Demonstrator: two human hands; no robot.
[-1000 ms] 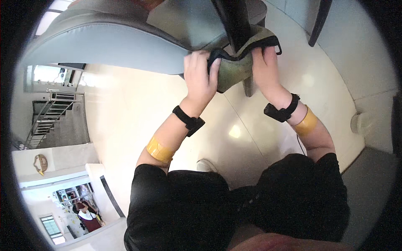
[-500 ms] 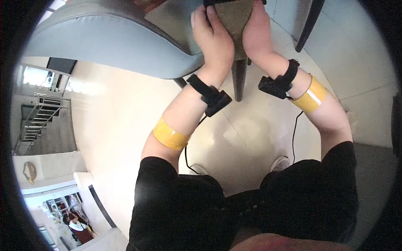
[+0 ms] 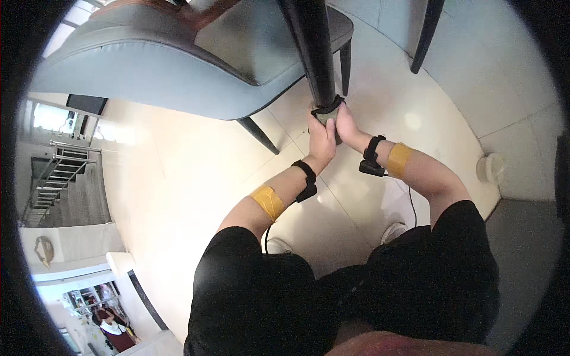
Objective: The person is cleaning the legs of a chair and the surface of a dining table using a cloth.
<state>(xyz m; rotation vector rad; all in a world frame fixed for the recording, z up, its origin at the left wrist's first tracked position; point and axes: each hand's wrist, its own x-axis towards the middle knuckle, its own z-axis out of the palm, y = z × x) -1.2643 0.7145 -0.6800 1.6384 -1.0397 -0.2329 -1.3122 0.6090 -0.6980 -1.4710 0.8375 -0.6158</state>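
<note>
A dark, tapered furniture leg (image 3: 317, 56) slants down from the top edge of the view. Around its lower part sits an olive, cloth-like piece (image 3: 326, 117) with a dark, ruffled edge. My left hand (image 3: 321, 135) is closed about this piece from the left, its thumb along the near side. From the right, my right hand (image 3: 349, 129) presses against it, with the fingers partly hidden behind the leg. Both hands are close together, almost touching. What the leg belongs to lies out of view.
A grey-blue upholstered chair (image 3: 166, 80) stands at the upper left, its dark leg (image 3: 259, 135) reaching the tiled floor. Another dark leg (image 3: 426, 38) is at the upper right. A whitish round container (image 3: 491, 168) is at the right. Far off at left are stairs (image 3: 77, 193) and a person (image 3: 113, 326).
Both hands have moved down from the top edge, taking the olive piece along. The dark leg above it now shows, and the round container at right has come into view.
</note>
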